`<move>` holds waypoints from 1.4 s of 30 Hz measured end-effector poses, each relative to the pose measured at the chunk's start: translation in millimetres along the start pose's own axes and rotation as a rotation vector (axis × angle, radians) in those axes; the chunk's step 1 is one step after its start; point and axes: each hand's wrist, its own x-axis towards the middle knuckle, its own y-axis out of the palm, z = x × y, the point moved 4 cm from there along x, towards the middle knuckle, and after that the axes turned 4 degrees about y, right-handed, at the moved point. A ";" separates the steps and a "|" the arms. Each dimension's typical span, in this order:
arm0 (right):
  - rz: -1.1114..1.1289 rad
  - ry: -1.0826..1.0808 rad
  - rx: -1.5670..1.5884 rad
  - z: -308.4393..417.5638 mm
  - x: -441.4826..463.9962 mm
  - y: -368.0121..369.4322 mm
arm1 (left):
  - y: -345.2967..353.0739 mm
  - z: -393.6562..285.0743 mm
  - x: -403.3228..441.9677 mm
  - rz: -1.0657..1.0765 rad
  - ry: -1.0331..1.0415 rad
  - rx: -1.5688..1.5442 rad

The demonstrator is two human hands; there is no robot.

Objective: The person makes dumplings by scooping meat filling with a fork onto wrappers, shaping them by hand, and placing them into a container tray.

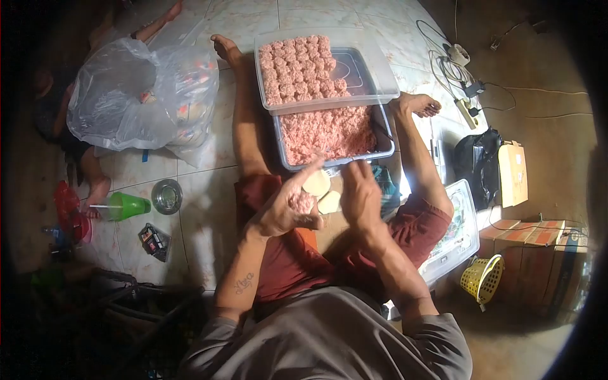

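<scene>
A lump of pink minced mixture (300, 203) rests in my left hand (285, 206), whose fingers and thumb are spread around it. My right hand (362, 197) is curled, slightly blurred, to the right; what its fingers hold, if anything, is hidden. Between the hands lie pale round wrappers (316, 182). Ahead of them is a blue-rimmed tub (391, 149) of loose pink mixture (329, 133). A clear tray (380, 79) rests across its far part, with rows of pink balls (294, 69) on its left side.
At the left are a plastic bag (142, 95), a green cup (130, 206), a glass bowl (167, 196) and part of another person (95, 171). Cables (443, 69), a black bag (478, 161), a yellow basket (482, 278) and cardboard boxes (532, 266) are at the right.
</scene>
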 end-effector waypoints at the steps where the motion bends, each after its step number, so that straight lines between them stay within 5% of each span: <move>1: 0.006 0.109 0.067 -14.8 7.6 -2.8 | -4.3 1.2 -2.0 -0.011 0.015 0.092; 5: -0.072 0.155 0.212 -43.2 23.6 -18.4 | -17.4 2.5 -10.7 -0.026 0.212 0.630; 6: -0.092 0.162 0.224 -52.1 23.7 -16.3 | -13.6 2.9 -15.4 -0.074 0.010 0.296; 8: 0.003 0.230 0.108 -102.2 5.3 4.3 | -16.4 2.9 -19.3 -0.082 0.052 0.292; 11: 0.169 0.282 0.023 -80.6 -4.5 -15.8 | -27.8 6.3 -17.9 -0.155 0.037 0.339; 13: 0.185 0.352 0.296 -27.8 -16.9 -40.2 | -25.0 0.2 -12.3 -0.233 0.197 0.751; 14: 0.195 0.311 0.415 -4.7 -22.3 -46.9 | -12.4 -7.9 -1.9 -0.324 0.409 0.709; 18: 0.337 0.069 0.388 27.9 -37.0 -47.0 | -17.0 16.0 6.9 -0.298 0.057 0.957; 22: 0.301 0.371 0.625 32.7 -36.9 -70.5 | -17.0 6.6 1.1 -0.288 0.248 0.750; 25: 0.243 0.206 0.492 35.1 -34.6 -71.0 | -34.2 25.3 -5.5 -0.170 0.191 0.608; 27: 0.348 0.011 0.420 35.2 -32.6 -46.4 | -15.7 11.8 7.6 -0.266 0.117 0.959; 30: 0.254 0.103 0.397 33.9 -30.9 -60.5 | -20.1 20.5 -0.4 -0.324 0.129 0.858; 32: 0.229 0.198 0.465 27.7 -35.2 -66.9 | -39.1 44.5 -5.5 -0.315 0.248 0.371; 33: 0.289 0.088 0.404 28.2 -32.9 -61.8 | -30.0 31.6 2.6 -0.199 0.319 0.660; 35: 0.318 0.057 0.453 32.9 -29.7 -47.0 | -10.7 6.8 10.9 -0.282 0.081 1.027; 37: 0.314 0.045 0.362 32.6 -22.0 -56.9 | -32.5 22.6 11.9 -0.331 0.273 1.047; 39: 0.223 0.197 0.496 31.1 -27.6 -68.8 | -39.2 31.3 2.6 -0.253 0.168 0.562; 41: 0.323 0.050 0.410 30.1 -25.3 -54.1 | -32.7 23.2 6.2 -0.238 -0.050 0.845; 42: 0.335 0.041 0.402 31.1 -26.4 -53.8 | -25.2 14.8 10.9 -0.222 0.143 0.865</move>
